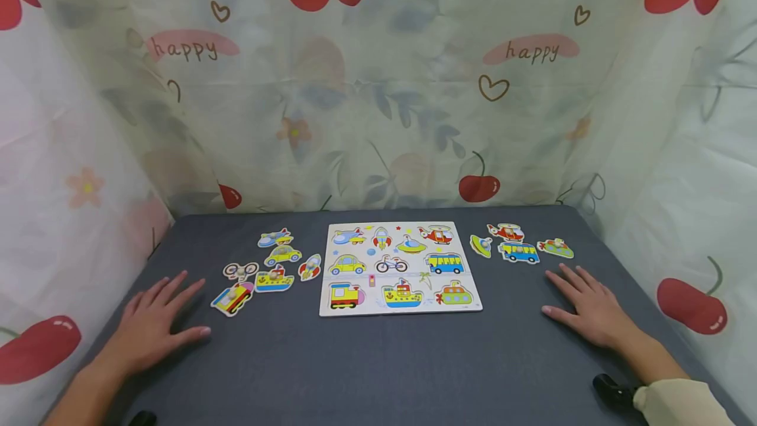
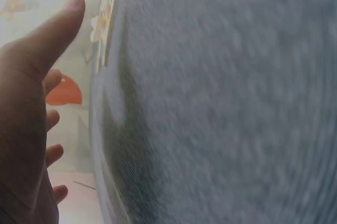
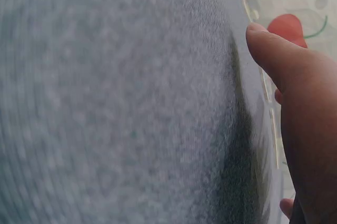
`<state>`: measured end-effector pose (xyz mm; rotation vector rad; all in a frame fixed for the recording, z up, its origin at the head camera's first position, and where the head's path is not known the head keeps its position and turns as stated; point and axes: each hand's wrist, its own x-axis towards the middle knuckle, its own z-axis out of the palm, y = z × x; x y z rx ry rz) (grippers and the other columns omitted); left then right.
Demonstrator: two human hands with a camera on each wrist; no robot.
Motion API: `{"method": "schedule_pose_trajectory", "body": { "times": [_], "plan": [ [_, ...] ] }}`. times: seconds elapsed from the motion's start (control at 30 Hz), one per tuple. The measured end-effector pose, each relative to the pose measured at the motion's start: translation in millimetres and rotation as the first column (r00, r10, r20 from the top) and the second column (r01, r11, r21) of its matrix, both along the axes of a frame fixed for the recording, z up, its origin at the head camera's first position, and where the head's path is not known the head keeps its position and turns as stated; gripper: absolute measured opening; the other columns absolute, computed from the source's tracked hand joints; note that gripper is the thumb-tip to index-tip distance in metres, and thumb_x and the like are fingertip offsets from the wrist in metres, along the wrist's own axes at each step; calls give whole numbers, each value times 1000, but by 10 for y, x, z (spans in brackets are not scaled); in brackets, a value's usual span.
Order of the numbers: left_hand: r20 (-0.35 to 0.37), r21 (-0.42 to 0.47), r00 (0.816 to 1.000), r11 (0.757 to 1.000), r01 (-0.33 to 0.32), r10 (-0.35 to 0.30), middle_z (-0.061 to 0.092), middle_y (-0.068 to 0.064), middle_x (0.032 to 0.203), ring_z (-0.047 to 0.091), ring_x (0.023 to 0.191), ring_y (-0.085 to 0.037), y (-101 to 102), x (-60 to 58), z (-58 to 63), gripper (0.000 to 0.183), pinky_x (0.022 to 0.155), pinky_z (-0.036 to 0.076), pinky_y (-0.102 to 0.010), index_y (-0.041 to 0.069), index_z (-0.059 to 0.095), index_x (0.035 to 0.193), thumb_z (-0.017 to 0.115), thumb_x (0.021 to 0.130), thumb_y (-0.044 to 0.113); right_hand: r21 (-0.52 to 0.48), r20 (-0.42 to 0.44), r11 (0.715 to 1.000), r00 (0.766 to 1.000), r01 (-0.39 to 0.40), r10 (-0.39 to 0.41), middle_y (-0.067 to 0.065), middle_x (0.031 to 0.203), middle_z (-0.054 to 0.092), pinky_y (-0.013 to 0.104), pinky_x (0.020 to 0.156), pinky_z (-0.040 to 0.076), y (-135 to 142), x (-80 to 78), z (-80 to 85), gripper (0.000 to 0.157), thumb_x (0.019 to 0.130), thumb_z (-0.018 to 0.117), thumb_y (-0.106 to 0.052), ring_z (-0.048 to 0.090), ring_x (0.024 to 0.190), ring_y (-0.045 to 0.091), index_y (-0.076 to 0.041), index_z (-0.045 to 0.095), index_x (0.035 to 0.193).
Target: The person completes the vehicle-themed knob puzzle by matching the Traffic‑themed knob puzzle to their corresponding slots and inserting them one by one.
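Pegged puzzle pieces lay on a dark grey surface around a white puzzle board, which occupied the middle of the head view. The board bore three rows of printed vehicles: airplane, rocket, flying saucer and helicopter at the far edge; car, bicycle and bus in the centre; train, ship and submarine nearest the viewer. To the left of the board were six loose pieces: the airplane piece, the car piece just below it, the rocket piece near the board's edge, the ship piece, the bicycle piece and the tilted train piece. To the right were four more: the saucer piece, the helicopter piece, the bus piece just below it, and the submarine piece. Both hands were spread wide and held nothing. The left hand was nearest the train piece; the right hand was nearest the submarine piece. Whether the fingertips touched the surface could not be told. A pale sleeve covered the right forearm. Behind stood a curtain printed with cherries, hearts and the word "happy".
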<state>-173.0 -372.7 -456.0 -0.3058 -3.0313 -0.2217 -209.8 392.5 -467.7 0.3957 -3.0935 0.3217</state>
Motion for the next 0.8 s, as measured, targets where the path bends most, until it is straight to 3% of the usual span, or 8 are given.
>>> {"method": "schedule_pose_trajectory", "body": {
  "times": [0.17, 0.33, 0.57, 0.8],
  "plan": [
    [24, 101, 999, 995, 26, -29, 34, -28, 146, 29, 128, -55, 86, -17, 59, 89, 89, 24, -77, 13, 38, 148, 66, 81, 64, -6, -23, 1000, 1000, -11, 11, 26, 150, 30, 75, 94, 20, -40, 3, 16, 78, 90, 55, -62, 20, 136, 50, -7, 45, 143],
    [71, 178, 996, 983, 42, -56, 40, -28, 142, 34, 126, -52, 222, -26, 133, 79, 91, 27, -74, 8, 47, 142, 67, 84, 58, -19, -68, 999, 997, -37, 35, 25, 146, 36, 73, 93, 25, -69, 1, 21, 71, 91, 57, -58, 27, 132, 48, -5, 53, 137],
    [33, 283, 993, 954, 97, -111, 53, -22, 133, 45, 122, -45, 375, -13, 195, 60, 95, 32, -64, 5, 56, 134, 72, 87, 39, -52, -113, 998, 993, -43, 37, 25, 140, 45, 68, 96, 29, -156, 0, 26, 63, 92, 59, -54, 36, 128, 46, -3, 60, 130],
    [90, 348, 993, 937, 37, -73, 60, -18, 127, 53, 117, -41, 522, 37, 179, 54, 93, 39, -61, 7, 60, 130, 71, 88, 40, -89, -97, 996, 995, -31, 23, 23, 136, 50, 64, 97, 31, -272, -33, 39, 58, 95, 56, -51, 41, 125, 43, -3, 61, 128]
  ]
}}
